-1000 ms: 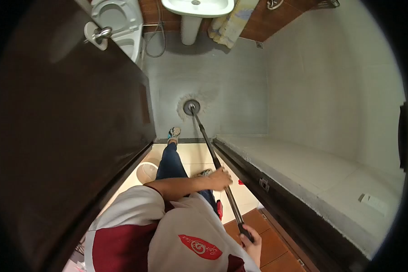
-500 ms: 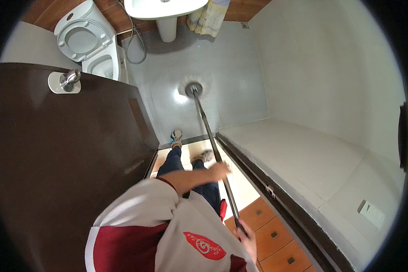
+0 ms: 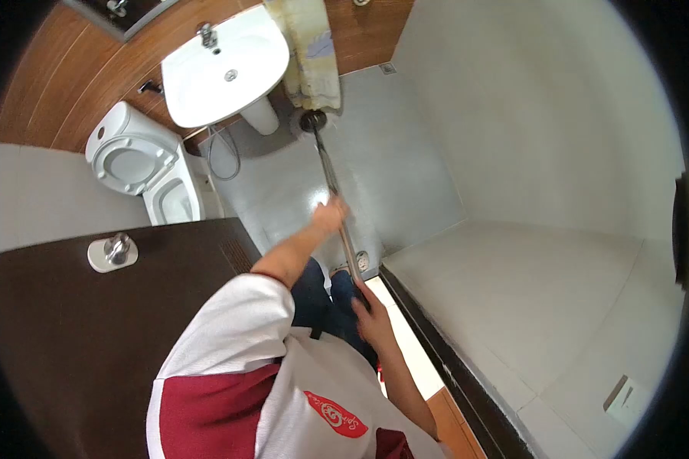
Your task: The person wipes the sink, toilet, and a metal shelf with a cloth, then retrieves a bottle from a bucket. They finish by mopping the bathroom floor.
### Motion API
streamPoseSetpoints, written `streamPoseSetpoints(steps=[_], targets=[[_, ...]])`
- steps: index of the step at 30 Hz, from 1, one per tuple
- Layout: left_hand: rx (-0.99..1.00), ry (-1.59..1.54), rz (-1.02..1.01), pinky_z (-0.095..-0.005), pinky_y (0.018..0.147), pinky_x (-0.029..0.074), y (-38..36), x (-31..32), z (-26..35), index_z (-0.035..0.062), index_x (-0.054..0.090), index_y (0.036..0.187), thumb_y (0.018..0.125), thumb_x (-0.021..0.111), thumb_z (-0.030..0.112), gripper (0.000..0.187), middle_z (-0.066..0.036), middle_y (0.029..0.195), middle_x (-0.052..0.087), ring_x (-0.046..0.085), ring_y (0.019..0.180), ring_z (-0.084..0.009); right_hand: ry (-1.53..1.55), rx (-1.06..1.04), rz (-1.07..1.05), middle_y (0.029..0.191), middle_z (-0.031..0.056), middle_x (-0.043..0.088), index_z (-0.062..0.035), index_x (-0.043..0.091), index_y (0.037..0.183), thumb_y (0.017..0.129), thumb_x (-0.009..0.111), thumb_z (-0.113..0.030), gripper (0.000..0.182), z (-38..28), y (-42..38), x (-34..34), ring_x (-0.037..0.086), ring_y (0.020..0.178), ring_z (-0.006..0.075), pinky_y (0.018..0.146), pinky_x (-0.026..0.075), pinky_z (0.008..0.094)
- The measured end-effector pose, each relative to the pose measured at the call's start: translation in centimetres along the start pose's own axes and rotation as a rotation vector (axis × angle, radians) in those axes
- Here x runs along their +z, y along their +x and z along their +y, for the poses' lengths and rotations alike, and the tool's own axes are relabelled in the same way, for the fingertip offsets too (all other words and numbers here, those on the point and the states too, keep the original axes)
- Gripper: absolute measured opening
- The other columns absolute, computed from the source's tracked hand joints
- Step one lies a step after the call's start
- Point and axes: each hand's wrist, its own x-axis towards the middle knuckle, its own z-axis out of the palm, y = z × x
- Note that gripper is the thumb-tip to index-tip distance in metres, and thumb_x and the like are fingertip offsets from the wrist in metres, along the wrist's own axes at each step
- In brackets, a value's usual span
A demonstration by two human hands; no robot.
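Observation:
A long-handled mop [image 3: 327, 164] slants across the middle of the head view. Its dark round head [image 3: 312, 120] rests on the grey floor by the sink pedestal and just below the curtain's lower edge. My left hand [image 3: 331, 213] is closed around the middle of the metal handle, arm stretched forward. Closer to my body, my right hand [image 3: 372, 315] grips the handle near its top end. Some of its fingers are hidden or slightly blurred.
The white sink [image 3: 226, 73] and patterned curtain [image 3: 311, 61] are ahead. A toilet [image 3: 168, 200] with raised lid and a looped hose [image 3: 226, 157] stand left. The brown door [image 3: 69, 321] is at my left; the doorway edge [image 3: 436, 344] runs along my right.
The mop head has moved forward across the floor to the curtain. Both hands have moved forward with the handle, and I have stepped further into the bathroom.

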Motion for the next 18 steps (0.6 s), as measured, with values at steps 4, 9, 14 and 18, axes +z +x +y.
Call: streamPoseSetpoints(steps=[4, 9, 14, 18], targets=[[0.028, 0.478, 0.054, -0.0508, 0.094, 0.046, 4.8, -4.0, -3.0, 0.0163, 0.053, 0.138, 0.093, 0.056, 0.019, 0.045, -0.016, 0.149, 0.043, 0.046, 0.134, -0.0325, -0.003, 0.007, 0.006, 0.094, 0.006, 0.056, -0.0169, 0.05, 0.144, 0.097, 0.055, -0.014, 0.048, -1.5, 4.1, 0.9, 0.047, 0.074, 0.0135, 0.065, 0.038, 0.0269], [0.722, -0.083, -0.078, -0.0511, 0.075, 0.054, -3.9, 7.6, 7.4, 0.0055, 0.066, 0.091, 0.078, 0.067, 0.02, 0.019, -0.017, 0.094, 0.066, 0.066, 0.091, -0.0363, 0.107, 0.544, 0.179, 0.118, 0.0066, 0.065, -0.0056, 0.054, 0.14, 0.094, 0.057, -0.009, 0.047, -4.2, -14.1, -4.9, 0.059, 0.089, 0.0081, 0.077, 0.048, 0.0213], [0.941, -0.18, -0.453, -0.0502, 0.075, 0.054, -10.7, 0.6, 13.2, 0.006, 0.072, 0.083, 0.069, 0.069, 0.016, 0.018, -0.014, 0.091, 0.072, 0.067, 0.093, -0.0351, 0.143, 0.507, 0.463, 0.13, 0.0175, 0.062, 0.0027, 0.057, 0.133, 0.088, 0.062, 0.007, 0.046, -13.2, -22.5, -2.2, 0.059, 0.121, 0.0235, 0.103, 0.046, 0.0324], [0.792, -0.198, -0.385, -0.0507, 0.077, 0.054, -4.3, -5.6, 2.0, 0.0064, 0.069, 0.088, 0.073, 0.067, 0.011, 0.016, -0.019, 0.091, 0.068, 0.066, 0.094, -0.0377, -0.175, 0.375, 0.346, 0.121, 0.0147, 0.068, 0.0004, 0.055, 0.135, 0.086, 0.07, 0.0, 0.052, -17.7, -12.0, 2.6, 0.063, 0.107, 0.0152, 0.092, 0.049, 0.0264]])
